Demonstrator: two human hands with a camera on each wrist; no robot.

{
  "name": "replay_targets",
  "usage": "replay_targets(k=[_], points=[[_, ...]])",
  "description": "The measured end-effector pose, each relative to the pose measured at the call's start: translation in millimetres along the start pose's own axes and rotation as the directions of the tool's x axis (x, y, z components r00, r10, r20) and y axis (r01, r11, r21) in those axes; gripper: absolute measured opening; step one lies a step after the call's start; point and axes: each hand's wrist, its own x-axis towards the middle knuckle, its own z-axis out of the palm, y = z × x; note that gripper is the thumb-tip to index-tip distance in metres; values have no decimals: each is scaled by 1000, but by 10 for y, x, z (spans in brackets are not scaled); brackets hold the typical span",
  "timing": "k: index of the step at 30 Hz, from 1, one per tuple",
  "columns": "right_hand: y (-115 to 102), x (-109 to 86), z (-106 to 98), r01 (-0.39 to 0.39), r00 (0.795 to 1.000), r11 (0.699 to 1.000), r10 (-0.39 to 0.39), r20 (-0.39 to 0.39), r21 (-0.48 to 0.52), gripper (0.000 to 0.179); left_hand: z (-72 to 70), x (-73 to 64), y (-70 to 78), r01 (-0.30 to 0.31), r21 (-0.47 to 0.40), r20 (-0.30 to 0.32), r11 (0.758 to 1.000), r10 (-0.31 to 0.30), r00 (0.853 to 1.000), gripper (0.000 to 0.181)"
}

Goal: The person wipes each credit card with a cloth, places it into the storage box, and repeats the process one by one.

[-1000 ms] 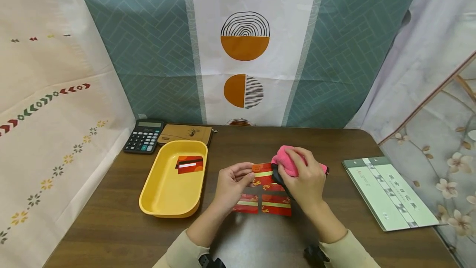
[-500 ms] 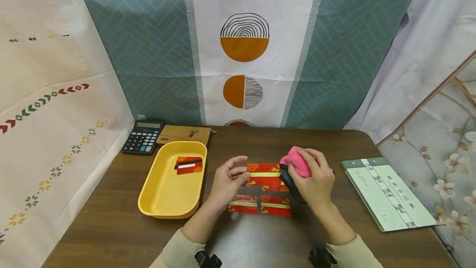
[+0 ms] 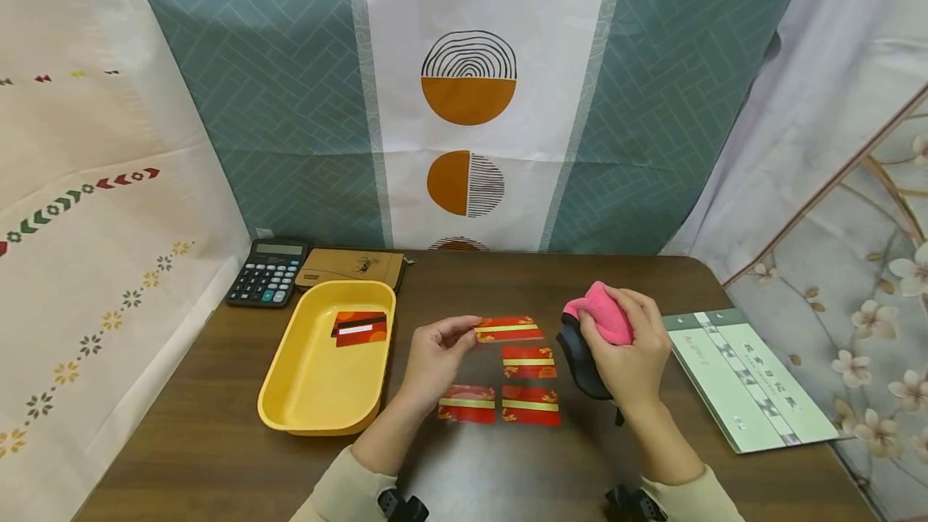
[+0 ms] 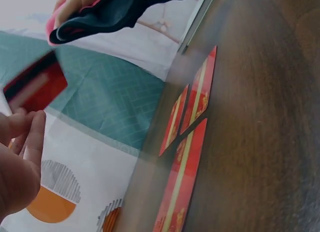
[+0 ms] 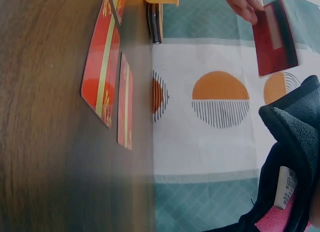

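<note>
Between thumb and fingers, my left hand (image 3: 437, 357) pinches a red card (image 3: 510, 329) with a yellow stripe by its left end, above the table. Its back, with a dark band, shows in the left wrist view, where the card (image 4: 36, 83) is blurred. My right hand (image 3: 636, 345) grips a bunched pink and dark grey cloth (image 3: 607, 314), which is apart from the card, to its right. Below the hands lie three similar cards: one at the lower left (image 3: 467, 403), one at the lower right (image 3: 531, 405) and one above that (image 3: 529, 362).
To the left stands a yellow tray (image 3: 319, 385) with red cards (image 3: 360, 330) inside. A calculator (image 3: 267, 274) and a brown notebook (image 3: 350, 267) lie behind it. A pale green book (image 3: 750, 381) is at the right table edge.
The cloth was over the held card's right end; my right hand has drawn it off to the right. In my left hand the card has tilted and now looks narrower.
</note>
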Motion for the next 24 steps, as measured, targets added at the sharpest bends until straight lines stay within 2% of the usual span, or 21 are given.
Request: replay_targets(k=[4, 7, 10, 14, 19, 24], points=[[-127, 12, 26, 13, 1000, 1000, -13, 8, 22, 43, 7, 5, -35, 67, -157, -43, 985, -74, 996, 22], [-138, -2, 82, 45, 999, 998, -45, 16, 45, 43, 38, 1, -37, 130, -220, -75, 967, -150, 986, 24], [-93, -28, 157, 85, 996, 994, -87, 27, 64, 42, 87, -7, -32, 149, -274, -88, 950, -179, 980, 26], [-54, -55, 240, 133, 990, 990, -135, 51, 36, 40, 137, -28, -25, 153, -296, -60, 943, -179, 982, 30], [-59, -56, 280, 167, 984, 983, -161, 78, -79, 40, 159, -58, -6, 173, -274, -5, 946, -181, 983, 35], [-97, -59, 318, 241, 967, 958, -224, 119, -156, 40, 184, -80, 19, 154, -261, 65, 953, -142, 988, 32]])
